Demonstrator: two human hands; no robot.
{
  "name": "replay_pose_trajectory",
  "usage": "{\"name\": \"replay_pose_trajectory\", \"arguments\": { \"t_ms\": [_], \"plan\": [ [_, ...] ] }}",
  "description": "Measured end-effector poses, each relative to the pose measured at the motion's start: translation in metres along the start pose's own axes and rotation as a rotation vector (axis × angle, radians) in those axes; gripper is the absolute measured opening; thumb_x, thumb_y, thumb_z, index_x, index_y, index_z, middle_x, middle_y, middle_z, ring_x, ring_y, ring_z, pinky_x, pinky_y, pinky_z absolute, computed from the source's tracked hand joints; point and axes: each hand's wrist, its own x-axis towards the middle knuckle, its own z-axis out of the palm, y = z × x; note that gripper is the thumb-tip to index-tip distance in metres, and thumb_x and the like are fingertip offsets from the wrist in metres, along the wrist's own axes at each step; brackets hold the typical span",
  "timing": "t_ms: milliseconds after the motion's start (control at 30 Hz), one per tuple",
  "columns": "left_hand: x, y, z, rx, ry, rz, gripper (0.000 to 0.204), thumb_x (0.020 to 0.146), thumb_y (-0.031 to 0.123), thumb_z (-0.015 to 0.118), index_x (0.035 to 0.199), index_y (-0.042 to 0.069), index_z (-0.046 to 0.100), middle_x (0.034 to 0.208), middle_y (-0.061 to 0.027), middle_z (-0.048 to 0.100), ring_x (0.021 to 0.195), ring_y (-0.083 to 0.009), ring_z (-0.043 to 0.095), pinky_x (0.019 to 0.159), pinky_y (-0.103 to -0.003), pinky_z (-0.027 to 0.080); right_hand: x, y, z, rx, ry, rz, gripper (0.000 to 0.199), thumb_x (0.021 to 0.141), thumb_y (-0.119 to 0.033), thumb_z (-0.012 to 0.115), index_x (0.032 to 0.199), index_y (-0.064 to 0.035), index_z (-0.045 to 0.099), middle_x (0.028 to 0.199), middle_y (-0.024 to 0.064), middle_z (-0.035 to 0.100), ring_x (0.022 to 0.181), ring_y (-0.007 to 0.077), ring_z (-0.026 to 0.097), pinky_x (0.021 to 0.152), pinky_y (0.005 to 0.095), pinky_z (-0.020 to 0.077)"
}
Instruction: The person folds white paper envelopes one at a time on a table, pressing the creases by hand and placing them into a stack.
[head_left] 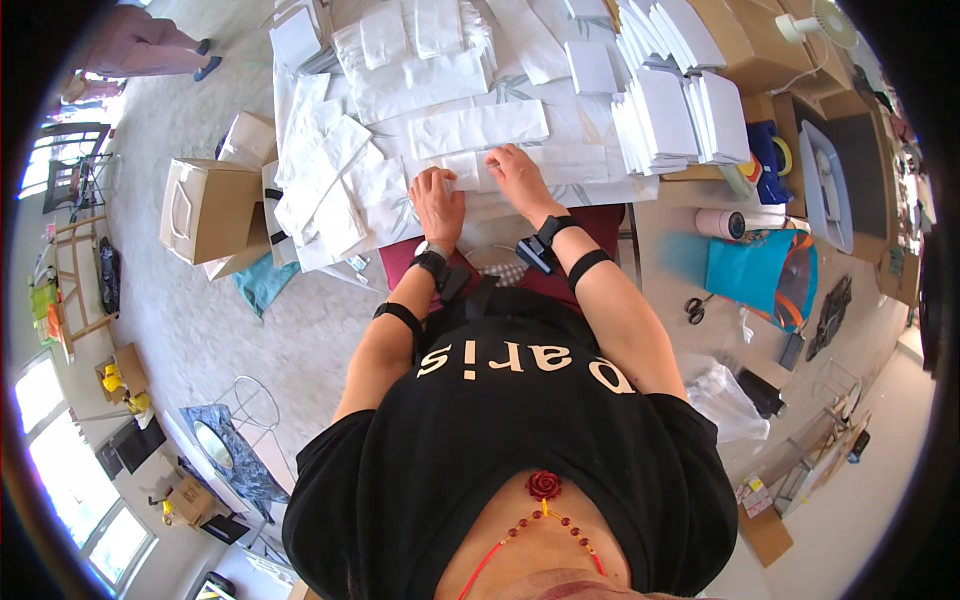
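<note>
A thin white plastic sleeve (575,163) lies lengthwise along the near side of the table, in front of me. My left hand (437,208) is at its left end, fingers bent and closed on the film. Farther right, my right hand (519,180) bends over the same sleeve, its fingertips drawn together at the film. What lies under those fingertips is too small to make out. Just beyond both hands rests another flat white sleeve (478,130). A loose pile of white sleeves (325,185) spreads out left of my left hand.
More white sleeves (425,75) cover the table's far part. Stacks of folded white sheets (660,120) stand at the right. Cardboard boxes (215,212) sit on the floor at left. At right are a pink bottle (720,223), a blue bag (755,275) and scissors (696,309).
</note>
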Motion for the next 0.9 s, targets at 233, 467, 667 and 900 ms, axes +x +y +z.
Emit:
{"name": "replay_pose_trajectory", "arguments": {
  "t_ms": [233,467,667,900],
  "plan": [
    [0.002,-0.003,0.001,-0.103,0.052,-0.043,0.031,0.074,-0.004,0.069,0.101,0.007,0.061,0.106,-0.0113,0.060,0.106,-0.0333,0.057,0.094,-0.045,0.045,-0.004,0.010,0.012,0.057,-0.042,0.032,0.025,0.084,0.001,0.074,0.107,-0.0053,0.065,0.100,0.0111,0.065,0.094,0.0294,0.067,0.082,0.0393,0.0552],
    [0.000,0.003,-0.002,-0.700,0.119,-0.656,0.019,0.093,0.008,0.071,0.104,0.000,0.058,0.088,-0.0058,0.065,0.073,-0.0102,0.058,0.066,-0.029,0.049,-0.005,0.009,0.008,0.058,-0.108,0.033,0.037,0.080,-0.004,0.079,0.115,-0.0088,0.068,0.109,0.0113,0.065,0.103,0.0325,0.064,0.091,0.0413,0.0531],
    [0.002,0.015,-0.005,-1.043,0.075,-0.647,0.018,0.100,0.011,0.066,0.110,0.002,0.055,0.091,-0.0026,0.065,0.078,-0.0087,0.059,0.068,-0.026,0.048,-0.006,0.009,0.005,-0.002,-0.119,-0.011,0.046,0.079,-0.008,0.080,0.124,-0.0107,0.068,0.110,0.0109,0.063,0.109,0.0326,0.062,0.096,0.0415,0.0511],
    [0.005,0.032,-0.003,-1.093,-0.021,-0.603,0.017,0.102,0.012,0.062,0.114,0.003,0.053,0.097,-0.0021,0.064,0.086,-0.0091,0.058,0.075,-0.026,0.047,-0.006,0.008,0.004,-0.045,-0.155,-0.020,0.053,0.079,-0.014,0.082,0.130,-0.0122,0.068,0.110,0.0115,0.063,0.110,0.0327,0.061,0.096,0.0417,0.0505]
  ]
}}
